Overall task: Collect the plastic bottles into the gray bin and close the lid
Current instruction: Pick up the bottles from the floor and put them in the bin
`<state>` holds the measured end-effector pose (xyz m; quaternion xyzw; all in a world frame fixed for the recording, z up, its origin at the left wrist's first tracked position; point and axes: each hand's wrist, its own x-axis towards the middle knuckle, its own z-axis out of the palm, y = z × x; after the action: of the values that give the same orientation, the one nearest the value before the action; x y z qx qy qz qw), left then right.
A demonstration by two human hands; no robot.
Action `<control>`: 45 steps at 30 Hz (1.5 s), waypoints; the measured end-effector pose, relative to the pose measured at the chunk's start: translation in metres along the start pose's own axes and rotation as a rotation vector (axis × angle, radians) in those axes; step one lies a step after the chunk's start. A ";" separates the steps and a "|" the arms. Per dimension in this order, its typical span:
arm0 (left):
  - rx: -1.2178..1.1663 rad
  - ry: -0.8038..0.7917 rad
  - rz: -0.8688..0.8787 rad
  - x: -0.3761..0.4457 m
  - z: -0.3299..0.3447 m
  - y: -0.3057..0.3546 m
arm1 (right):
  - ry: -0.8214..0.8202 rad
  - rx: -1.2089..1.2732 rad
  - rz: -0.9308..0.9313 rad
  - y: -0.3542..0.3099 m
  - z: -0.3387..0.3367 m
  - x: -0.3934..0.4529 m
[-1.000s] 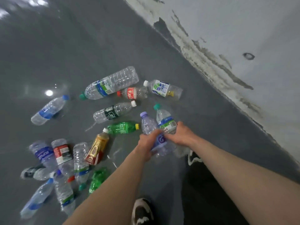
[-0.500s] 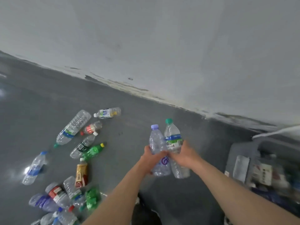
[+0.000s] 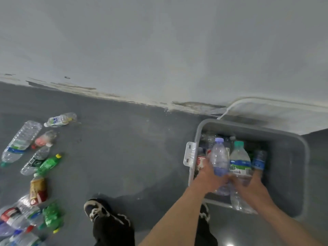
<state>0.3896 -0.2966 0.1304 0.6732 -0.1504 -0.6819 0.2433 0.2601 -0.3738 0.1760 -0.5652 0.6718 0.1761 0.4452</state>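
Dark gray floor (image 3: 124, 157) met a pale wall (image 3: 159, 41) w/ a stained, peeling base, and a white cable (image 3: 229, 108) ran along the wall behind the gray bin (image 3: 291, 174).

Head view, the only one: the gray bin sat open at the right, near the wall, w/ a clear latch (image 3: 190, 153) on its left side and several bottles already inside, incl. one w/ a blue label (image 3: 259, 159). Your left hand (image 3: 211, 176) was clenched round the purple-capped bottle (image 3: 219, 160), and your right hand (image 3: 252, 185) gripped the green-capped bottle (image 3: 239, 164). Both bottles stood roughly upright, side by side, held over the bin's opening, caps pointing toward the wall. Whether they touched the bottles below, can't tell.

Left side of the floor, well apart from the bin, approx a dozen more lay scattered: a large clear bottle (image 3: 21, 141) w/ a blue band, a white-labelled bottle (image 3: 59, 119) nearest the wall, a red-labelled one (image 3: 44, 139) (blurred), a green bottle (image 3: 48, 165) w/ a yellow cap, a brown-and-red bottle (image 3: 37, 190), plus a blurred heap at the bottom-left corner. Your black-and-white shoe (image 3: 95, 208) stood between the heap and the bin.
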 end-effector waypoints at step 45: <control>-0.209 0.861 -0.598 -0.020 -0.791 -0.528 | -0.111 -1.418 -0.963 -0.574 0.840 0.037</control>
<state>1.1045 0.2525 -0.1727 0.8778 0.2300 -0.3947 0.1439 1.1229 0.0536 -0.1558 -0.9240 0.0668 0.3737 0.0453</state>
